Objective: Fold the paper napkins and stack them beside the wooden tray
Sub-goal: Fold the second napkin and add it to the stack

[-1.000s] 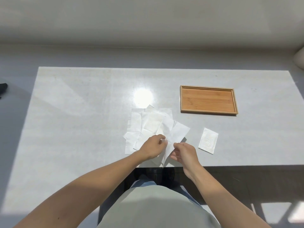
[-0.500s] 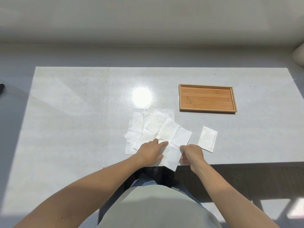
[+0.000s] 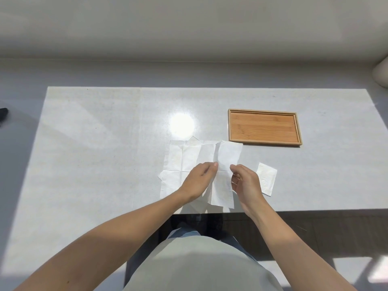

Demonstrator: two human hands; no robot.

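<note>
A white paper napkin [image 3: 225,164] lies opened out lengthwise in front of me, creased down its middle. My left hand [image 3: 199,181] pinches its left side at about mid length, and my right hand [image 3: 245,181] pinches its right side. Under and left of it lies a loose pile of unfolded napkins [image 3: 178,164]. One folded napkin [image 3: 266,178] lies to the right, in front of the wooden tray [image 3: 265,127], a short gap from it.
The pale stone table [image 3: 94,154] has its front edge just below my hands, with dark floor past it. A bright glare spot [image 3: 181,124] lies behind the napkins. A dark object [image 3: 3,113] sits off the table at far left.
The top napkin was lifted and turned from a slanted lie to a straight lengthwise one. Both hands moved up from its near corner to grip its two sides.
</note>
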